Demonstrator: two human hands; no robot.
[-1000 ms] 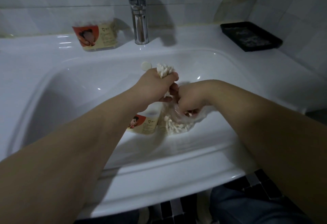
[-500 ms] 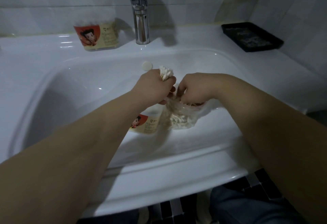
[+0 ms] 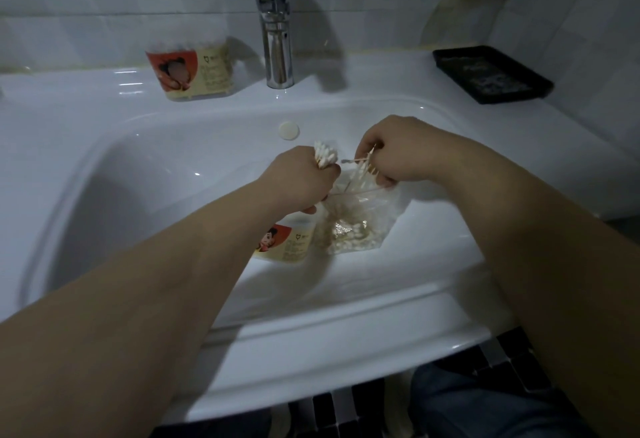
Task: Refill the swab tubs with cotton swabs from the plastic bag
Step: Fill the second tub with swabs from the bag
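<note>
The plastic bag (image 3: pixel 360 219) stood in the sink (image 3: pixel 346 337), mouth up, with a heap of swabs (image 3: pixel 349 242) settled at its bottom. Right above that mouth, my right grip (image 3: pixel 398 152) was curled tight, pinching a few loose swabs (image 3: pixel 363 169) that stuck out crosswise toward my other hand. Whether its lower fingers also caught the bag's rim, I could not tell. My left grip (image 3: pixel 301 179) was closed in a fist round a bundle of swabs (image 3: pixel 325 157), white tips poking up out of the top, just beside the bag's left edge.

Down in the basin, tucked under my left wrist and right up against the bag, sat the near swab tub (image 3: pixel 287 242), red-and-cream label facing me. The far swab tub (image 3: pixel 188 72) stood back on the sink's ledge, upright, left of the chrome faucet (image 3: pixel 277 43). A round white overflow cap (image 3: pixel 288 130) showed on the basin's back wall, and a black tray (image 3: pixel 491 74) lay on the ledge at the far right, well apart from everything.
</note>
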